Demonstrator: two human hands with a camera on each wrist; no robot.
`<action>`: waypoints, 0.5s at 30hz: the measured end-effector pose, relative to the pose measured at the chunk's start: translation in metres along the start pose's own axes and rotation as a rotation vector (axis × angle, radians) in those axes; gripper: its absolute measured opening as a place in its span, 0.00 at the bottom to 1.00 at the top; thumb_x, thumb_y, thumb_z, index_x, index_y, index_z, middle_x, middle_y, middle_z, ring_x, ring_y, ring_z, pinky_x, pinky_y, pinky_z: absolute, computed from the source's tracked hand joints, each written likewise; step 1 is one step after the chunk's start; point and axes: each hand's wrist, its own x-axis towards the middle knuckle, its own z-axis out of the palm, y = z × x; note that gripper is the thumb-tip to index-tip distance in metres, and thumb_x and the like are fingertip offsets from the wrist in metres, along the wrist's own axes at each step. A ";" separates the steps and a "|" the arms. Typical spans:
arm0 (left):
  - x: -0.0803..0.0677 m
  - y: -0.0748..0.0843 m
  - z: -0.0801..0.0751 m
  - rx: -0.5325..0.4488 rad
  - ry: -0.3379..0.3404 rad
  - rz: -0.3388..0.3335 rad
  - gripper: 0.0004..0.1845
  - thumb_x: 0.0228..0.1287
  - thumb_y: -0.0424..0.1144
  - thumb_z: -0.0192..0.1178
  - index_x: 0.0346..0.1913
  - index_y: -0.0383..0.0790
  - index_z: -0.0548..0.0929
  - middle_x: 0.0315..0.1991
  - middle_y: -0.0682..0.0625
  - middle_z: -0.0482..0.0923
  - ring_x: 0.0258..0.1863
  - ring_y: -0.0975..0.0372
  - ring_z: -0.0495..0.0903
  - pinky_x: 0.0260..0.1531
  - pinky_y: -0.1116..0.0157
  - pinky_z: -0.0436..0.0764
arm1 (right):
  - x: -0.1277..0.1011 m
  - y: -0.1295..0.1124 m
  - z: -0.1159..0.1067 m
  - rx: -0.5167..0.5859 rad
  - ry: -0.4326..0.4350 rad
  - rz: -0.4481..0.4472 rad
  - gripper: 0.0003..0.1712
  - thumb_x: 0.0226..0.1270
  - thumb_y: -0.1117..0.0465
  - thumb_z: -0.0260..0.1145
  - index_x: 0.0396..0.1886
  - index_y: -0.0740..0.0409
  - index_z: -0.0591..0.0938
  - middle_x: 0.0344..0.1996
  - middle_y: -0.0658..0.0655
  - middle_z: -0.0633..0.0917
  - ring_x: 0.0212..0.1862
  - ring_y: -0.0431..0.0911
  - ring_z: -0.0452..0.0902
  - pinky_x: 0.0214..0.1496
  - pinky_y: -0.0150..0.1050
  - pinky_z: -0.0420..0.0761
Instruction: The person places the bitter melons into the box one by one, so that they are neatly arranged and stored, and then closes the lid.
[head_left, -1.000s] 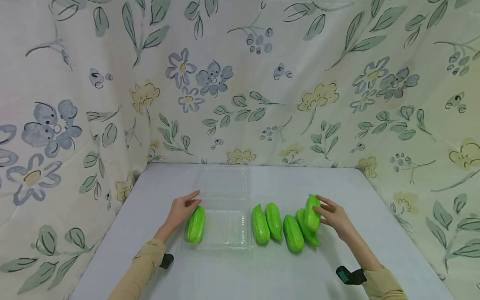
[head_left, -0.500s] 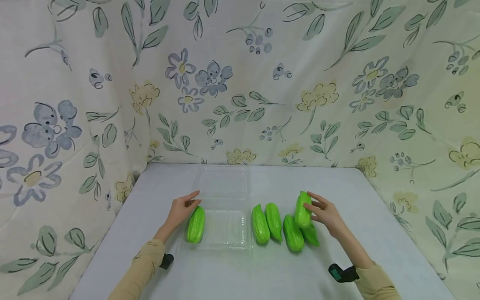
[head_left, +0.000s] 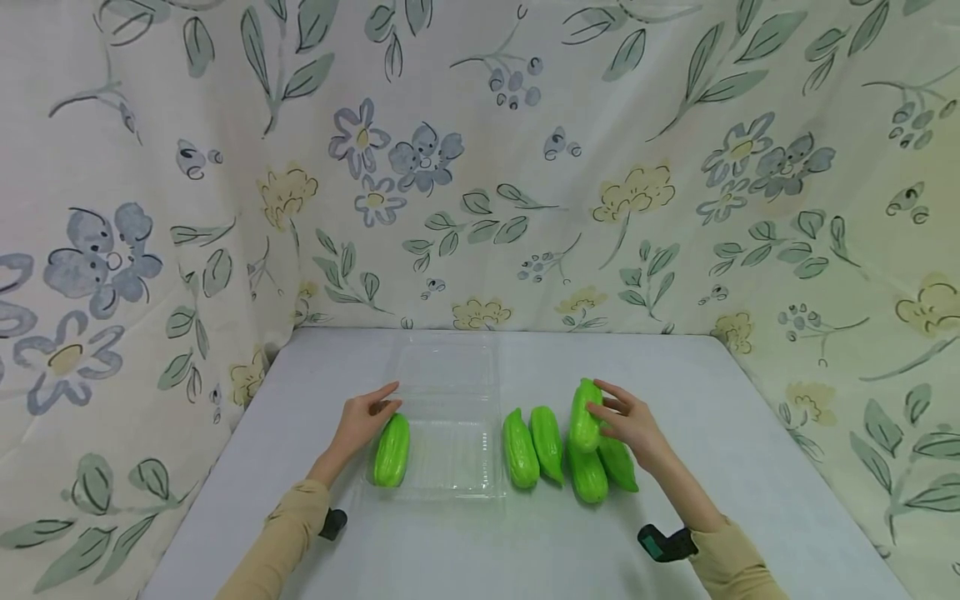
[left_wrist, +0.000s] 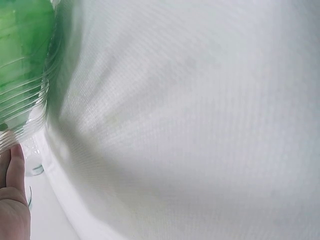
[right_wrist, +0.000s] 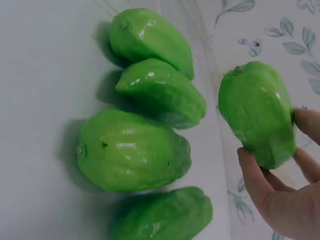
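Observation:
My right hand (head_left: 632, 423) holds a ribbed green papaya (head_left: 583, 417) upright between thumb and fingertips. In the head view it overlaps two more papayas; in the right wrist view the held papaya (right_wrist: 256, 112) stands apart from the others. At the left, my left hand (head_left: 363, 421) grips the side edge of a clear plastic clamshell box (head_left: 457, 468), near its fold. One papaya (head_left: 392, 452) lies lengthwise along the box's left side. The left wrist view has my fingers (left_wrist: 16, 167) against the ribbed clear wall, green showing through it.
Right of the box lie two papayas side by side, a near one (head_left: 521, 450) and another (head_left: 547, 444). Two more, one (head_left: 589, 481) and its neighbour (head_left: 618, 467), lie below my right hand. The box's lid (head_left: 444, 365) lies folded back. A floral curtain (head_left: 480, 167) surrounds the white table (head_left: 420, 558).
My right hand has moved left with the papaya, from over the rightmost papaya to over the one beside it. The left hand and the box have stayed put.

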 end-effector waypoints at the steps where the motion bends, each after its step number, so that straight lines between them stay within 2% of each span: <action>1: 0.000 0.000 0.000 0.001 -0.001 -0.003 0.22 0.65 0.40 0.61 0.60 0.38 0.77 0.46 0.40 0.84 0.39 0.55 0.84 0.31 0.73 0.75 | 0.000 -0.001 0.002 0.007 0.001 0.003 0.36 0.69 0.53 0.61 0.72 0.55 0.60 0.69 0.73 0.61 0.67 0.64 0.62 0.59 0.52 0.75; 7: -0.001 0.001 0.000 -0.001 -0.007 -0.005 0.22 0.65 0.41 0.61 0.60 0.37 0.77 0.47 0.40 0.84 0.40 0.56 0.84 0.32 0.73 0.75 | 0.002 -0.006 0.015 0.031 -0.016 -0.010 0.36 0.69 0.53 0.61 0.72 0.53 0.61 0.68 0.73 0.62 0.66 0.63 0.64 0.56 0.50 0.77; 11: -0.001 0.001 0.000 0.000 -0.006 -0.007 0.22 0.64 0.41 0.61 0.60 0.37 0.77 0.46 0.41 0.85 0.37 0.59 0.83 0.29 0.73 0.73 | 0.003 -0.009 0.023 0.034 -0.032 -0.033 0.36 0.69 0.53 0.61 0.72 0.54 0.61 0.68 0.73 0.62 0.66 0.64 0.65 0.55 0.49 0.78; 15: -0.001 0.002 0.000 0.001 -0.007 -0.015 0.22 0.65 0.41 0.61 0.60 0.38 0.77 0.47 0.40 0.84 0.38 0.58 0.84 0.31 0.73 0.74 | 0.004 -0.013 0.031 0.045 -0.038 -0.041 0.35 0.68 0.53 0.62 0.72 0.53 0.62 0.68 0.72 0.63 0.66 0.63 0.65 0.55 0.49 0.78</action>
